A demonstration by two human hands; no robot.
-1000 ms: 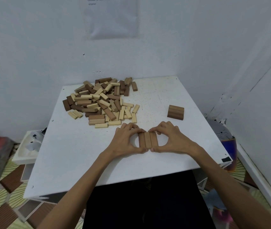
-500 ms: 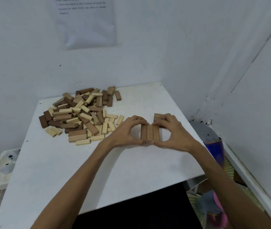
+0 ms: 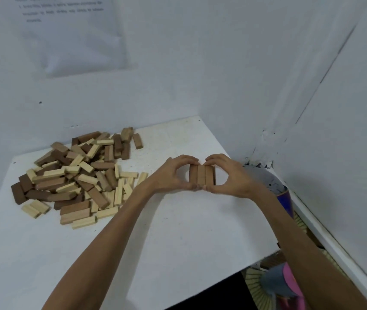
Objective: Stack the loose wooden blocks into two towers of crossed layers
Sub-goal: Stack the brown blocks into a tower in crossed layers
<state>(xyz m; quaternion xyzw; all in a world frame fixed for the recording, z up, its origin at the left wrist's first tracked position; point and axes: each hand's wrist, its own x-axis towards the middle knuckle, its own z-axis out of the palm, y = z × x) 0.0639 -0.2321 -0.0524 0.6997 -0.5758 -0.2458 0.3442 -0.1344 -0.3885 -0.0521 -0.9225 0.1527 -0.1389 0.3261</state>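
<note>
Wooden blocks [image 3: 201, 177], three brown ones side by side, are being clamped between the left hand [image 3: 169, 176] and right hand [image 3: 231, 175], fingers curling over the far ends, thumbs pressing the near ends. The hands are working close to the white table's [image 3: 178, 238] right edge, its surface stretching wide toward the person. The loose pile [image 3: 77, 175] is sprawling well apart at the left. White walls [image 3: 200, 74] are closing in behind and right.

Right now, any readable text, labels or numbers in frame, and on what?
Paper sheet on the wall: a few printed lines, too blurred to read.
Loose blocks, row of three held blocks, table: no text, label or number visible.
</note>
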